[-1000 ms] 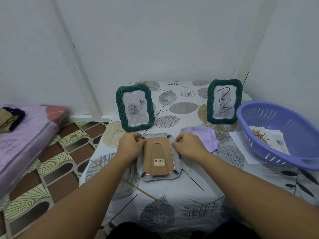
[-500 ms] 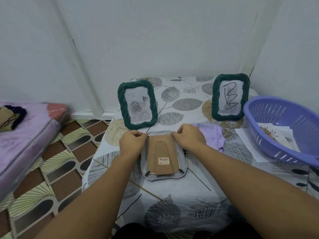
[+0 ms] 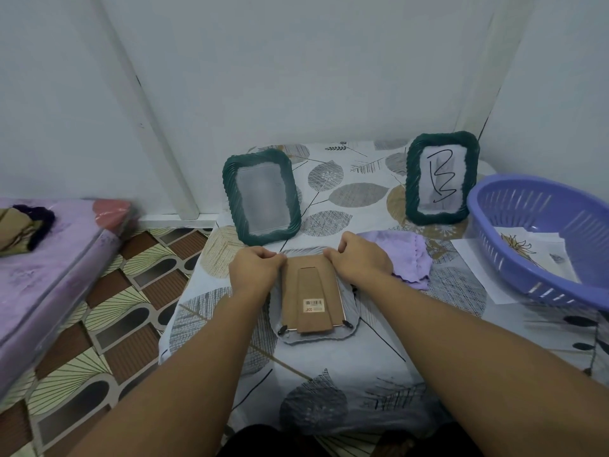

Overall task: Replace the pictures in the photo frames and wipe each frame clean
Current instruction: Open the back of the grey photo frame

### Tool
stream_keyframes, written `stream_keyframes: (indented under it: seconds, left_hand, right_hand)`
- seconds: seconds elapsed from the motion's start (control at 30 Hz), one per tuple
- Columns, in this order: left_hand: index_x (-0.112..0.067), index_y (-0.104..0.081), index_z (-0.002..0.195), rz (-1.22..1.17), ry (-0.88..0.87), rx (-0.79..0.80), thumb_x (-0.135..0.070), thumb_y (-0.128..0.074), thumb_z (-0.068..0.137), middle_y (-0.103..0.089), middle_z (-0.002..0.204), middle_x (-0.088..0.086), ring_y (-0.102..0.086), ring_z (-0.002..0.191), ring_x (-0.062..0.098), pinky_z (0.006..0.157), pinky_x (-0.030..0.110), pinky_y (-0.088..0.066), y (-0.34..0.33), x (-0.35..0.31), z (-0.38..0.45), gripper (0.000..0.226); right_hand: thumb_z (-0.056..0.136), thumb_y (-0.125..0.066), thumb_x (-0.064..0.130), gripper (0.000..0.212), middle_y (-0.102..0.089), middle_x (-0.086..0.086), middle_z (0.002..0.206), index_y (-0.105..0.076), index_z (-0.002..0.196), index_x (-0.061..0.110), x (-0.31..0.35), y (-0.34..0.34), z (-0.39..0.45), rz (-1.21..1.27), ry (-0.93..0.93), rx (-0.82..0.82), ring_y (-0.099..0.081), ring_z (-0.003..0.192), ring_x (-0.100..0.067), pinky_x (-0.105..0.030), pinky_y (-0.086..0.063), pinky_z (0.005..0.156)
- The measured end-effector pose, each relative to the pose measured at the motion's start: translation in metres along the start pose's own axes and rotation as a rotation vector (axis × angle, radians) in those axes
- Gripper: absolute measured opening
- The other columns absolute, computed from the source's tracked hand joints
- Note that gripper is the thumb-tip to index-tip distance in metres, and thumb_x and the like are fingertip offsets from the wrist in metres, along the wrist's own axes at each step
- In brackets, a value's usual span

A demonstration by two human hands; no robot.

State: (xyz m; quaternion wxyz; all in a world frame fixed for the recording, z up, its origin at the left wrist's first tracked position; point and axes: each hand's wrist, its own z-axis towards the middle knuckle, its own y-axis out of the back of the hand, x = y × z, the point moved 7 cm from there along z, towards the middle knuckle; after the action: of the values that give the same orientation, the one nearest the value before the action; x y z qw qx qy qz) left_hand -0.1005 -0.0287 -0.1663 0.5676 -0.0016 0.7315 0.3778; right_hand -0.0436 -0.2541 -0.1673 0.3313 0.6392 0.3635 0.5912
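Note:
A photo frame (image 3: 313, 336) lies face down on the table, its brown cardboard back (image 3: 311, 291) with a folded stand and a barcode sticker facing up. My left hand (image 3: 255, 270) has its fingers curled at the back's top left corner. My right hand (image 3: 361, 263) pinches the top right corner. Two green frames stand behind: the left frame (image 3: 262, 196) shows a blurred grey picture, the right frame (image 3: 441, 178) shows a scribbled black mark. A purple cloth (image 3: 410, 258) lies just right of my right hand.
A purple plastic basket (image 3: 540, 239) with printed pictures (image 3: 527, 252) inside sits at the table's right, on loose paper sheets (image 3: 474, 268). The table (image 3: 346, 374) has a leaf-patterned cover. A purple mattress (image 3: 49, 268) lies on the patterned floor at left. White walls close the back.
Both hands stayed at the top corners of the face-down frame's back. The camera tilted, so the scene sits slightly lower and to the right in view.

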Motion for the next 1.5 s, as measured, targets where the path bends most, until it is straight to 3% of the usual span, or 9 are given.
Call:
stream_keyframes:
  seconds: [0.27,0.4,0.53,0.83,1.1,1.37,1.5]
  left_hand:
    - [-0.020,-0.079,0.078,0.035,-0.018,0.005,-0.026,-0.077,0.087,-0.072,0.078,-0.012,-0.061,0.077,0.001,0.065,0.025,-0.045,0.001,-0.002,-0.003,0.010]
    - [-0.021,-0.081,0.088,0.013,-0.027,0.030,-0.022,-0.073,0.091,-0.072,0.084,-0.014,-0.062,0.083,0.001,0.080,0.029,-0.051,0.003,0.002,-0.002,0.008]
    - [-0.020,-0.081,0.094,0.009,-0.046,0.057,-0.020,-0.072,0.094,-0.073,0.089,-0.010,-0.066,0.093,0.013,0.091,0.034,-0.054,0.003,0.002,0.000,0.008]
    - [-0.019,-0.080,0.095,0.017,-0.035,0.041,-0.019,-0.071,0.096,-0.071,0.089,-0.008,-0.064,0.093,0.015,0.092,0.034,-0.053,0.001,0.003,0.001,0.009]
    - [-0.017,-0.080,0.098,0.028,-0.040,0.022,-0.018,-0.070,0.096,-0.071,0.090,-0.005,-0.062,0.091,0.016,0.089,0.030,-0.049,0.002,0.001,-0.001,0.011]
    - [-0.017,-0.080,0.101,0.038,-0.047,0.061,-0.020,-0.069,0.098,-0.069,0.088,-0.009,-0.065,0.095,0.017,0.089,0.030,-0.051,0.004,-0.002,-0.002,0.012]
    - [-0.022,-0.069,0.126,0.091,-0.087,0.122,-0.036,-0.070,0.096,-0.074,0.099,-0.001,-0.071,0.090,0.020,0.087,0.043,-0.060,0.016,-0.004,-0.007,0.033]
  right_hand:
    - [0.097,-0.050,0.054,0.029,-0.065,0.000,0.103,-0.050,0.091,0.025,0.001,0.000,0.001,-0.025,0.020,0.010,-0.060,0.096,-0.028,-0.035,-0.043,0.073]
    - [0.098,-0.049,0.054,0.029,-0.065,0.000,0.103,-0.050,0.091,0.025,0.001,0.000,0.001,-0.030,0.025,0.013,-0.060,0.096,-0.028,-0.035,-0.042,0.073]
    - [0.098,-0.049,0.053,0.029,-0.064,0.000,0.102,-0.050,0.092,0.025,0.001,0.000,0.000,-0.023,0.029,0.024,-0.059,0.095,-0.028,-0.035,-0.041,0.072]
    - [0.100,-0.050,0.046,0.031,-0.062,0.005,0.090,-0.045,0.079,0.024,-0.004,0.001,0.000,0.004,0.040,0.032,-0.058,0.088,-0.026,-0.034,-0.041,0.068]
    - [0.105,-0.048,0.038,0.035,-0.063,0.003,0.091,-0.042,0.074,0.023,-0.005,0.003,-0.001,0.013,0.050,0.020,-0.058,0.086,-0.027,-0.034,-0.039,0.065]
    - [0.106,-0.046,0.037,0.026,-0.065,0.000,0.097,-0.049,0.084,0.024,-0.003,0.005,-0.004,0.032,0.061,0.016,-0.056,0.088,-0.026,-0.034,-0.040,0.066]
    - [0.105,-0.047,0.031,0.020,-0.068,-0.005,0.111,-0.060,0.104,0.016,-0.003,0.007,-0.008,0.134,0.088,0.080,-0.059,0.101,-0.026,-0.036,-0.047,0.079]
